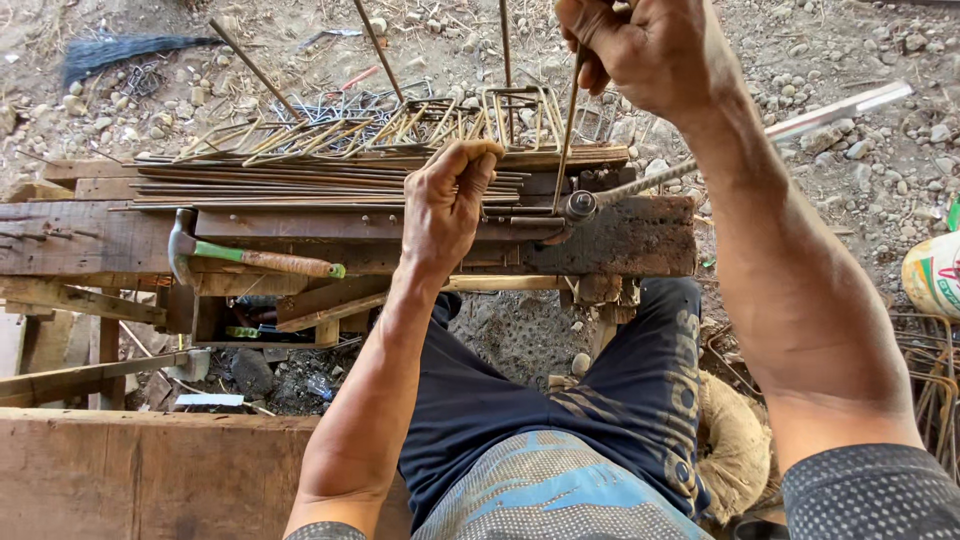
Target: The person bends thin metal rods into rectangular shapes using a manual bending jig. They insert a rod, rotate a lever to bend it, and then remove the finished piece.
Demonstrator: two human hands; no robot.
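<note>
Head view: left hand point(447, 205) fisted on steel rod point(330, 186) atop bench point(640, 245); right hand point(640, 50) grips upright rod point(567, 130).

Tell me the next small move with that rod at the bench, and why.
Probably swing the right hand sideways to bend the thin steel rod further. The rod stands nearly upright with its lower end caught at the bending pin on the wooden bench, and the left hand is clenched beside it, bracing. Finished bent loops lie behind.
</note>
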